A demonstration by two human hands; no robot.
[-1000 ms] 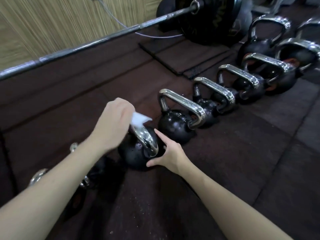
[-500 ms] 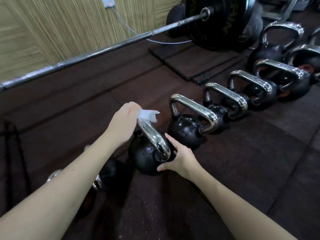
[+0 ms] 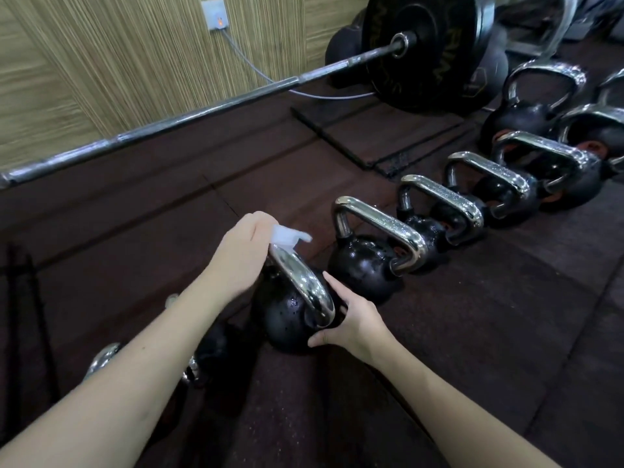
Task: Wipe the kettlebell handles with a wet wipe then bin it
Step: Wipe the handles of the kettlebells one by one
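Observation:
A black kettlebell (image 3: 287, 315) with a chrome handle (image 3: 304, 282) stands on the dark rubber floor in front of me. My left hand (image 3: 243, 251) grips a white wet wipe (image 3: 287, 236) wrapped over the far top end of that handle. My right hand (image 3: 351, 319) rests on the near right side of the ball, fingers spread against it. More chrome-handled kettlebells stand in a row to the right, the nearest one (image 3: 368, 265) right beside mine.
A loaded barbell (image 3: 202, 113) lies along the wood-look wall, with big black plates (image 3: 429, 52) at the back right. Partly hidden under my left arm is another kettlebell (image 3: 104, 359). A wall socket (image 3: 213, 14) has a cable running down to the floor.
My view has shifted, so the row sits further right and lower. My left hand stays on the handle's top with the wipe; my right hand keeps steadying the ball.

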